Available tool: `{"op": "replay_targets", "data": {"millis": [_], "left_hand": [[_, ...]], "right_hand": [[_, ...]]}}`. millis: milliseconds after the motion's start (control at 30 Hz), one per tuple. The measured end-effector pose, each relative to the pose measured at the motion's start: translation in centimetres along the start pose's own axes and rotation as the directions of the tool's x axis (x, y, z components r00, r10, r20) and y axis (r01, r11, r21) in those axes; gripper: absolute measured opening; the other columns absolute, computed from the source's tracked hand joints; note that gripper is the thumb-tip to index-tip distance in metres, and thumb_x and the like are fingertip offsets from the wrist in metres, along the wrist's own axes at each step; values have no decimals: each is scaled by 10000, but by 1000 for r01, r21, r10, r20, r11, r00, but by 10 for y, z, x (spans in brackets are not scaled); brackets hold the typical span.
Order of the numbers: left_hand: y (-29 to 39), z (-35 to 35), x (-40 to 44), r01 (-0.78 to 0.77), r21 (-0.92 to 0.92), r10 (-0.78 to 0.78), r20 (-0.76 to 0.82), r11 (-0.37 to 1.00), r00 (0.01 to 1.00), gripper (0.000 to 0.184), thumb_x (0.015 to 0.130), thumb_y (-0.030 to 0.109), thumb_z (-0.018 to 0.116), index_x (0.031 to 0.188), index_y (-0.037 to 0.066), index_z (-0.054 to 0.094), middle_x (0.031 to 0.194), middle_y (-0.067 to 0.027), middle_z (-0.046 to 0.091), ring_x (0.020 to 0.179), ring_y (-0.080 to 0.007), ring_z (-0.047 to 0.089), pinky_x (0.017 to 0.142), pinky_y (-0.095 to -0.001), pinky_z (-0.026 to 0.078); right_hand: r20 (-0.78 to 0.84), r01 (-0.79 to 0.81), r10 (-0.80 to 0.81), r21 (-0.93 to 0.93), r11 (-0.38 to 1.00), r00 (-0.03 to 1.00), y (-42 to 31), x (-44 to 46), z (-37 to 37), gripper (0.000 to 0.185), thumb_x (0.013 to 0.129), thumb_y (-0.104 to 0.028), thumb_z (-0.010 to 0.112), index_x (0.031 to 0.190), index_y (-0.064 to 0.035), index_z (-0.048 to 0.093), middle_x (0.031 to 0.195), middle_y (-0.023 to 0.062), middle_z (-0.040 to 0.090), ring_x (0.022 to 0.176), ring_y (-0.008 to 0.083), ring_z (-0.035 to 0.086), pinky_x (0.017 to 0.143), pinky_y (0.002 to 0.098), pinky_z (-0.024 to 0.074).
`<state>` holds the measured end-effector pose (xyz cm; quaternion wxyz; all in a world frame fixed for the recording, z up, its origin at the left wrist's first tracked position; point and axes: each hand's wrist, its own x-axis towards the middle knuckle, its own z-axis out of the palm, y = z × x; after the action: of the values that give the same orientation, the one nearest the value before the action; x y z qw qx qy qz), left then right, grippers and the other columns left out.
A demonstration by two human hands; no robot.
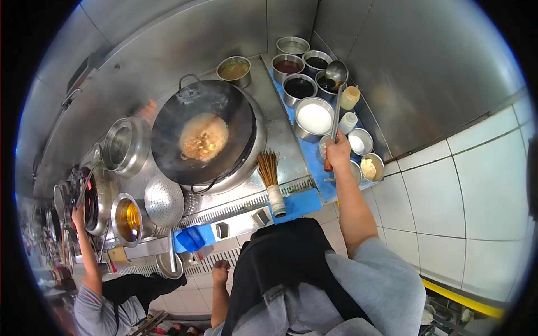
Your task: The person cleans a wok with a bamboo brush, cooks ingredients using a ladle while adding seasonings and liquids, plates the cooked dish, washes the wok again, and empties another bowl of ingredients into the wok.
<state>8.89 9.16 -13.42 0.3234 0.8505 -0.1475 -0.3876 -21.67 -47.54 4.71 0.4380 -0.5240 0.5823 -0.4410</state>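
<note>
My right hand (pixel 338 152) is closed round the handle of a metal ladle (pixel 337 73), whose bowl is over a pot of dark sauce at the back of the condiment pots. A pot of white stuff (pixel 314 116) stands just left of the ladle's handle. My left hand (pixel 221 271) hangs low by the stove's front edge, its fingers curled; whether it holds anything is hidden. In the large black wok (pixel 162 120), brownish liquid with small pieces (pixel 204 137) lies in the middle, with steam above it.
A bamboo brush (pixel 269 173) lies right of the wok. To the left are a perforated skimmer (pixel 164 203) and a bowl of yellow oil (pixel 130 219). A co-worker (pixel 112 302) reaches to another stove at far left. Squeeze bottles (pixel 349 98) stand by the right wall.
</note>
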Motion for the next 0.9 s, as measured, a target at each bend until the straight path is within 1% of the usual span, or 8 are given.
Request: {"op": "replay_targets", "data": {"millis": [167,267,400,567,700,800,867,900], "left_hand": [[-7,10,8,76,-64,-75,27,995,997,226,929,213,721,1011,2,720,811,-72,717,643,-139,622,583,-306,499],[-5,9,-8,44,10,-44,9,999,999,221,930,208,718,1003,0,720,808,-78,722,657,-148,643,597,-314,517],[-59,5,-13,14,-78,-11,44,997,999,195,937,186,707,986,-3,717,820,-85,734,654,-170,676,580,-331,540],[-78,-5,-32,103,-115,-100,34,988,994,183,946,178,690,980,0,712,815,-87,736,656,-165,684,570,-331,543],[-91,-15,-24,-1,9,1,82,1000,997,196,939,187,692,979,-4,708,816,-96,739,670,-168,690,582,-339,548],[-91,-17,-20,-18,75,12,77,997,997,295,919,259,680,975,-29,706,845,-129,744,695,-208,704,668,-372,561],[-124,-16,4,-201,166,181,131,965,975,339,913,285,675,994,-43,702,881,-152,746,740,-227,714,735,-377,561],[-133,-14,8,-179,152,160,132,972,978,336,915,279,676,1006,-43,702,893,-155,747,760,-231,716,753,-376,560]], "right_hand": [[-32,-15,16,59,998,999,-3,2,2,482,891,-43,629,1355,80,577,764,98,683,521,140,608,477,318,474],[-24,-29,31,81,996,999,-3,2,5,484,895,-40,622,1360,79,565,772,98,679,525,138,607,473,311,471],[-21,-28,32,135,990,999,-1,2,9,443,898,-37,610,1323,82,579,745,80,655,515,136,590,464,304,458],[53,-81,71,237,968,996,-21,-10,8,414,901,-25,601,1301,80,584,717,59,618,520,128,563,460,292,440],[179,-126,80,265,956,981,-51,-55,4,533,909,-3,593,1430,66,507,752,55,614,546,119,566,470,279,443],[327,-182,99,235,955,940,-77,-101,6,642,918,14,612,1538,11,444,821,57,629,548,116,567,484,262,449],[473,-200,72,225,954,878,-82,-119,14,659,922,4,625,1554,-8,437,820,50,630,546,118,568,484,265,449],[541,-209,59,220,953,839,-84,-125,19,668,924,-1,631,1562,-17,433,820,46,630,546,118,568,484,266,449]]}}
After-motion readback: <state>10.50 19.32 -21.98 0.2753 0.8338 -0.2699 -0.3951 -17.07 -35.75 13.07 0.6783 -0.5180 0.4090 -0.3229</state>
